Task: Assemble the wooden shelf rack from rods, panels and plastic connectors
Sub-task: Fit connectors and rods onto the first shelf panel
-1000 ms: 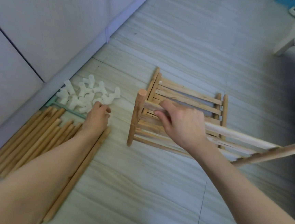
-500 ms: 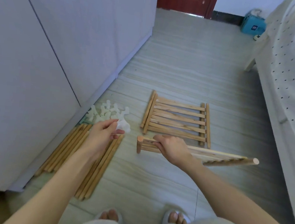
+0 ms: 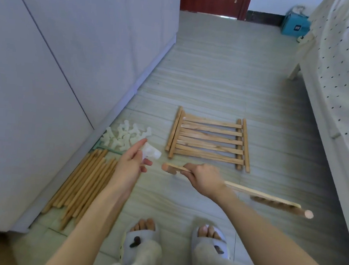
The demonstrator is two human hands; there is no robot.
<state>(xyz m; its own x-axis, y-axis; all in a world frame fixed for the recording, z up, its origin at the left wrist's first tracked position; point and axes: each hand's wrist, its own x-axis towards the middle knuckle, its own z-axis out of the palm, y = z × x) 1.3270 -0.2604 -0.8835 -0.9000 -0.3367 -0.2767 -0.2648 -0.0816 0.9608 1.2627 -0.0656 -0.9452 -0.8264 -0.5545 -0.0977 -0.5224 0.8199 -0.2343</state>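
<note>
My right hand [image 3: 202, 180] grips a slatted wooden panel [image 3: 265, 197] seen edge-on, lifted off the floor, its round end rod pointing left toward my left hand. My left hand [image 3: 130, 164] pinches a white plastic connector [image 3: 152, 151] between thumb and fingers, a short gap from the panel's left rod end [image 3: 167, 167]. A stack of slatted panels [image 3: 209, 140] lies flat on the floor beyond both hands. A pile of white connectors [image 3: 124, 136] sits by the wall base. Loose wooden rods [image 3: 85, 179] lie bundled along the wall at left.
A pale cabinet wall [image 3: 70, 59] runs along the left. A bed with dotted cover [image 3: 346, 84] lines the right side. My slippered feet [image 3: 177, 238] stand at the bottom. A blue box [image 3: 295, 26] and a red door [image 3: 214, 0] are at the far end.
My left hand lifted a connector from the pile and brought it toward the panel end. My right hand raised the panel off the stack and the view pulled back.
</note>
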